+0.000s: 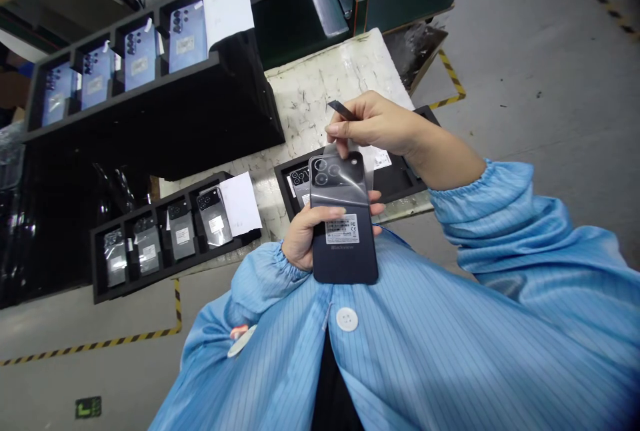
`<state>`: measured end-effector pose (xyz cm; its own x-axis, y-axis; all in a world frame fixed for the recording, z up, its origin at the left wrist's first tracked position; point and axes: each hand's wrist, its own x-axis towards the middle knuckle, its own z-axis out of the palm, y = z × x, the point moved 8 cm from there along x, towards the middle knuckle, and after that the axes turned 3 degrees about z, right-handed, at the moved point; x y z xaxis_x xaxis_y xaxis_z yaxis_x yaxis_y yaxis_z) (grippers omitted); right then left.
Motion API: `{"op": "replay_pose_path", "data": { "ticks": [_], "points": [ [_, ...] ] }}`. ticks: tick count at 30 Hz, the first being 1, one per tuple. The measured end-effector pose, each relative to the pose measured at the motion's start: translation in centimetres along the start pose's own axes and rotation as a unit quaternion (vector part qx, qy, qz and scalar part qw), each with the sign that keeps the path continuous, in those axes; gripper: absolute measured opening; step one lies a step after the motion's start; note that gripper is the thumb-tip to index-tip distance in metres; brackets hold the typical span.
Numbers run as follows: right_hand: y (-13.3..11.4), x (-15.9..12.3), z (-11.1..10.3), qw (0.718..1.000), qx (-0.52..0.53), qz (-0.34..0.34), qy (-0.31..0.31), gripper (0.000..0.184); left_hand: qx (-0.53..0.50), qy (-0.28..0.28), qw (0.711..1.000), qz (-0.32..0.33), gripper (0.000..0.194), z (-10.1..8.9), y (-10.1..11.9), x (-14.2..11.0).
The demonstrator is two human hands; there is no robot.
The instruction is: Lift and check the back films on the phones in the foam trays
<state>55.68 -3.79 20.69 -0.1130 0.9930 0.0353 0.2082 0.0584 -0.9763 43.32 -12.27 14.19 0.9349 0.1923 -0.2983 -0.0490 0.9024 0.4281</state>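
The left hand [317, 238] wraps around a dark smartphone [345, 261], held just above the blue smock [400, 324] – the right hand's [375, 128] fingers pinch narrow on a dark pointed tool [340, 108], right at the top edge of the clear film [345, 194] on the phone's back.

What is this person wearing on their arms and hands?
The left hand and right hand are bare, without gloves. Each arm wears a pale blue, thin-striped coat sleeve gathered into an elastic cuff.
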Motion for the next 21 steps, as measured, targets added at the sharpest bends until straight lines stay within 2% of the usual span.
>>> {"op": "replay_pose_path", "data": {
  "ticks": [1,3,5,7,8,9,10,11,12,13,14,15,16,17,19,21],
  "points": [
    [-0.6,-0.4,0.2,1.000,-0.002,-0.003,-0.002,0.030,-0.010,-0.005,0.999,0.032,0.044,0.0,0.4,0.2],
    [-2.0,-1.5,1.3,1.000,0.001,-0.003,-0.031,0.030,-0.041,-0.006,0.994,0.103,0.057,-0.2,1.5,0.8],
    [-3.2,-3.4,3.3,0.993,0.006,0.002,-0.119,0.030,-0.068,0.025,0.986,0.147,0.064,-1.2,2.3,1.7],
    [-3.4,-5.8,4.7,0.976,0.016,0.009,-0.216,0.031,-0.074,0.083,0.980,0.164,0.052,-2.9,2.7,2.8],
    [-2.7,-6.8,4.4,0.974,0.015,0.015,-0.227,0.034,-0.069,0.112,0.978,0.162,0.041,-3.9,2.7,3.5],
    [-1.5,-7.5,3.0,0.981,0.002,0.027,-0.194,0.036,-0.058,0.144,0.977,0.149,0.032,-4.9,2.4,4.4],
    [0.4,-8.1,0.7,0.991,-0.030,0.050,-0.123,0.038,-0.044,0.176,0.975,0.130,0.029,-5.9,2.0,5.4],
    [2.8,-8.8,-2.6,0.993,-0.087,0.081,-0.015,0.040,-0.030,0.205,0.972,0.108,0.031,-6.8,1.4,6.5],
    [5.3,-10.0,-6.2,0.972,-0.169,0.126,0.105,0.040,-0.018,0.231,0.969,0.088,0.032,-7.7,0.7,7.7],
    [8.0,-11.7,-9.4,0.922,-0.271,0.198,0.192,0.037,-0.008,0.255,0.964,0.077,0.032,-8.4,0.0,9.0],
    [10.8,-13.4,-11.8,0.857,-0.359,0.291,0.229,0.037,0.000,0.276,0.958,0.077,0.030,-9.0,-0.5,10.3],
    [13.4,-15.0,-13.3,0.798,-0.419,0.371,0.224,0.041,0.007,0.291,0.953,0.087,0.028,-9.4,-1.0,11.8],
    [15.5,-16.3,-14.3,0.753,-0.454,0.424,0.217,0.047,0.014,0.303,0.947,0.102,0.028,-9.7,-1.4,13.3],
    [17.1,-17.4,-14.8,0.722,-0.471,0.461,0.211,0.052,0.021,0.315,0.942,0.117,0.028,-9.8,-1.8,14.8],
    [19.0,-18.6,-14.7,0.700,-0.476,0.489,0.211,0.059,0.034,0.331,0.933,0.138,0.026,-10.0,-2.6,17.5],
    [19.9,-18.9,-14.2,0.698,-0.469,0.491,0.228,0.063,0.049,0.335,0.930,0.145,0.023,-10.0,-3.4,19.9]
  ]
}}
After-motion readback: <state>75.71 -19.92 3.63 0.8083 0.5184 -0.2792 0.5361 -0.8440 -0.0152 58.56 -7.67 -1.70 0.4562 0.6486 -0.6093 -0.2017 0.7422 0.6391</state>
